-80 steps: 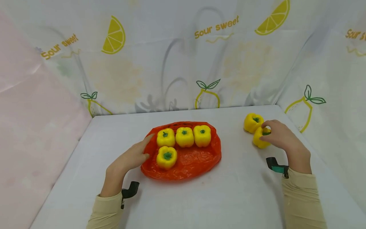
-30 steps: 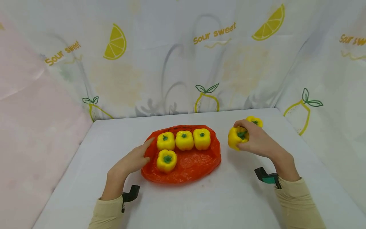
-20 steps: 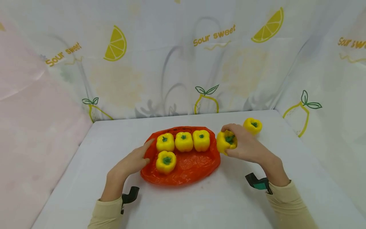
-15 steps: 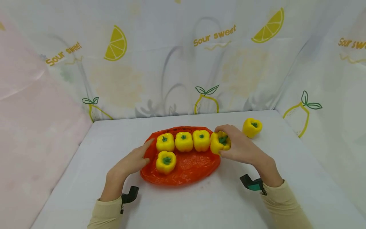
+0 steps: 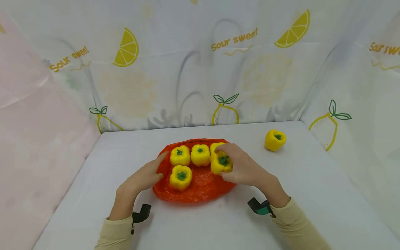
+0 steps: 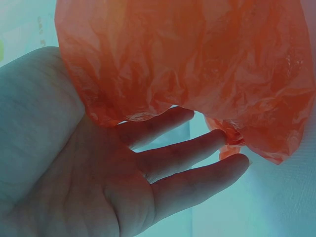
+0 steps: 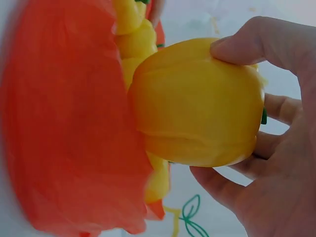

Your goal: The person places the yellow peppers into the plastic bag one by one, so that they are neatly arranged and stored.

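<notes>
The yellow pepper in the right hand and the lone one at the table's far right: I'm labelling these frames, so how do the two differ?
The held pepper is gripped by the right hand over the orange bag; the lone pepper lies untouched on the bare white table. The held pepper sits close to the other peppers on the bag; the lone pepper stands apart at the far right. Both are yellow with green stems.
</notes>
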Demonstrator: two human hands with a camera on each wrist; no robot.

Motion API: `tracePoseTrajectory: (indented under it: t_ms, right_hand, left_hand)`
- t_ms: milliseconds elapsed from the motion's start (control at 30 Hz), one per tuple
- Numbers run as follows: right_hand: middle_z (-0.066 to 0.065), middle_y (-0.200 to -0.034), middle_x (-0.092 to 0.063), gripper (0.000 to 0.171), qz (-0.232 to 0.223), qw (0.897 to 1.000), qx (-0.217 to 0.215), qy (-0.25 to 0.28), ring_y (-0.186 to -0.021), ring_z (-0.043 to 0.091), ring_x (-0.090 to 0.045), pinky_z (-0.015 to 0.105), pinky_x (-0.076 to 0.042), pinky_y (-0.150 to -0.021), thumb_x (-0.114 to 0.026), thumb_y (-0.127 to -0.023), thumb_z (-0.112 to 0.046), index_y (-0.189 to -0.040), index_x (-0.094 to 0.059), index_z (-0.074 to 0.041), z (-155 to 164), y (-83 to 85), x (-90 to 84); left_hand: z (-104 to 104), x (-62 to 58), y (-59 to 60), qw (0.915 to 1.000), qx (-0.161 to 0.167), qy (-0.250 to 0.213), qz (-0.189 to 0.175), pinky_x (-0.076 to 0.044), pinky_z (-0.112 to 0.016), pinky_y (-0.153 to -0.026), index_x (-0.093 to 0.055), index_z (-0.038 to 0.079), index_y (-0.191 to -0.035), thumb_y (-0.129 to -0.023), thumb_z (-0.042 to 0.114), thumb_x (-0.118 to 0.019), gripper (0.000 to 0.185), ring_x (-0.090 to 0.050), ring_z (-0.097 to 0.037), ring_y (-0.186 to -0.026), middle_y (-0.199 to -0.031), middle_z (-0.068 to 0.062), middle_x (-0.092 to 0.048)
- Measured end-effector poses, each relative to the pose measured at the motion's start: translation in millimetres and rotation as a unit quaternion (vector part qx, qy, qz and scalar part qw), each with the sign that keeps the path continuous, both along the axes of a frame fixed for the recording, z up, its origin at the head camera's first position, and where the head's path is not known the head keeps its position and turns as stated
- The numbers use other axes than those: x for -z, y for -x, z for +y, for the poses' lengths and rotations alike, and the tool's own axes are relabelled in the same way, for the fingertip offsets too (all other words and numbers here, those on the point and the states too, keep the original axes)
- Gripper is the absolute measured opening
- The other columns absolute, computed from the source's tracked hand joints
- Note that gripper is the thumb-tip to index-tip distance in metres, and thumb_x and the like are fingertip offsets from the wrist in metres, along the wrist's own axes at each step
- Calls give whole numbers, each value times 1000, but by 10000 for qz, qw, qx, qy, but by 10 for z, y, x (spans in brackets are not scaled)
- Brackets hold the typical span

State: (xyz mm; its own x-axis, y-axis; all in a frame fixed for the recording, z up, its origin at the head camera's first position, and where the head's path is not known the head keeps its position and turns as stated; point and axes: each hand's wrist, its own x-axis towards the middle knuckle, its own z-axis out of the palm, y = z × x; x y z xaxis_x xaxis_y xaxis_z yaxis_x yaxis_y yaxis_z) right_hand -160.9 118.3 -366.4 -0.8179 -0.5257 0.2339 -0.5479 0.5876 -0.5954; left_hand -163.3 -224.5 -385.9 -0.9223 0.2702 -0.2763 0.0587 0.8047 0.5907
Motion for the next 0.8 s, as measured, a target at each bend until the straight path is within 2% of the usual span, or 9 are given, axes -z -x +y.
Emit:
tracePoseTrajectory:
  t_ms: [167,367,533,633,800]
  right_hand:
    - [-2,-132,-55,60,-157,9996,-180,-165,-122,16,-50,43,-50,-103,-74,-76,-16,-132,-53,-17,-173,-54,63]
    - [-9,-128,-57,57,-302,9972,-349,-597,-120,12,-48,37,-50,-103,-74,-79,-20,-132,-54,-22,-342,-78,187]
    - [-3,-132,-56,56,-315,9933,-530,-979,-123,16,-50,38,-49,-107,-72,-85,-23,-136,-51,-18,-419,-93,281]
    - [-1,-133,-55,53,-83,9910,-525,-1229,-125,17,-51,37,-49,-107,-72,-88,-28,-135,-52,-17,-442,-113,298]
    - [0,-132,-54,48,405,9889,-289,-1397,-121,15,-54,35,-52,-104,-75,-86,-29,-129,-57,-19,-447,-154,279]
  left_hand:
    - [-9,15,-3,10000,22,-4,20,-32,-60,-117,-13,20,-161,-94,8,-46,75,-37,-36,-143,-162,-14,-32]
    - [-8,10,-4,10000,-16,-26,22,-33,-59,-117,-15,19,-161,-94,8,-46,74,-36,-35,-145,-161,-12,-33]
    - [1,-16,-18,10000,4,-43,18,-34,-59,-116,-15,18,-161,-93,7,-46,75,-36,-35,-145,-162,-12,-32]
    - [1,-29,-21,10000,43,-33,56,-33,-59,-116,-15,17,-161,-93,6,-46,75,-35,-36,-145,-162,-13,-32]
    - [-6,-39,-23,9997,125,-59,179,-30,-59,-118,-16,16,-160,-93,5,-46,74,-35,-36,-146,-161,-13,-33]
